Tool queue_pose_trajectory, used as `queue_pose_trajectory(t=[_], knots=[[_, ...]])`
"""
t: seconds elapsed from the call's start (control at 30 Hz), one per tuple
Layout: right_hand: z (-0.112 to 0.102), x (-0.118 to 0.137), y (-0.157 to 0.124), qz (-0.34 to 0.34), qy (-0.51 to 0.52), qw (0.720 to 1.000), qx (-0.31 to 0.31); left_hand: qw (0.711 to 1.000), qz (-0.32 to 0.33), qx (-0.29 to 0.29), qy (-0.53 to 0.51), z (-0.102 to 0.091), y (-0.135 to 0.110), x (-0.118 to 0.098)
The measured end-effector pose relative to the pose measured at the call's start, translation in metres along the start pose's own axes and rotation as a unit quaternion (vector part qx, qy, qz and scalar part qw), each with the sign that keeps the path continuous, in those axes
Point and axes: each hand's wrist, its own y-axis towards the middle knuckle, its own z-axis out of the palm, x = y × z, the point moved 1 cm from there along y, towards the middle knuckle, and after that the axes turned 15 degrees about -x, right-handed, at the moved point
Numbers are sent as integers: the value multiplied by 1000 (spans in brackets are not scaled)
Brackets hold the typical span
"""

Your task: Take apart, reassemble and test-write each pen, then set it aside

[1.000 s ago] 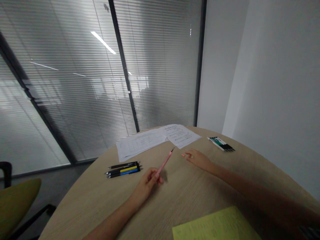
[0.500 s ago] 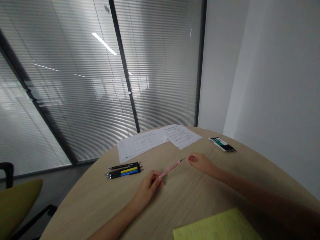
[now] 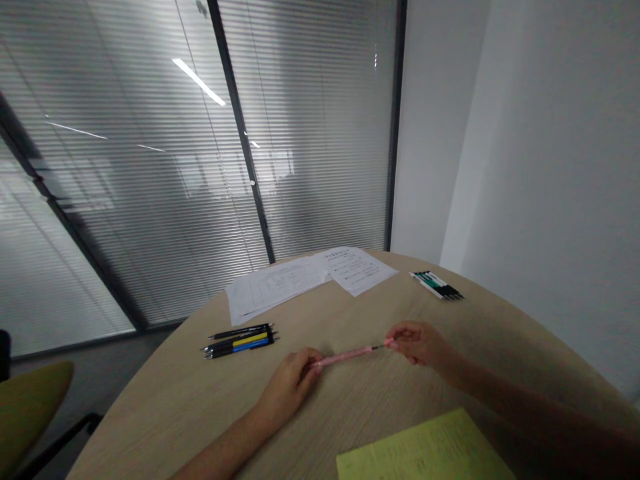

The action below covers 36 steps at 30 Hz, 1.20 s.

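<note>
My left hand (image 3: 295,380) is closed around the rear end of a pink pen (image 3: 347,356), just above the table. The pen lies nearly level, and a thin dark refill end (image 3: 377,347) sticks out of its front. My right hand (image 3: 417,343) is closed in a pinch at the refill's tip. Something small and pinkish shows at its fingertips, too small to make out. Left of the hands, several black pens (image 3: 240,340), with yellow and blue parts among them, lie in a row.
Printed sheets (image 3: 280,287) lie at the far side of the round wooden table (image 3: 320,433). Several white, green and black pens (image 3: 437,285) lie at the back right. A yellow notepad (image 3: 425,450) is at the near edge. A green chair (image 3: 35,407) stands at left.
My right hand has come down and nearer, its fingers now at the pen's front end. The pen has turned from slanting upward to nearly level. The view has shifted slightly.
</note>
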Motion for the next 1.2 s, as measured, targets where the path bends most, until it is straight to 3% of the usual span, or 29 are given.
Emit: queue_pose_trajectory(t=[0.3, 0.63, 1.2], knots=[[1, -13, -1, -46, -6, 998, -33, 1000, 3, 1, 6, -1, -1, 1], [1, -3, -11, -70, -28, 997, -23, 1000, 11, -5, 1, -2, -1, -1], [5, -11, -11, -78, -11, 997, -6, 1000, 2, 10, 23, -2, -1, -7]])
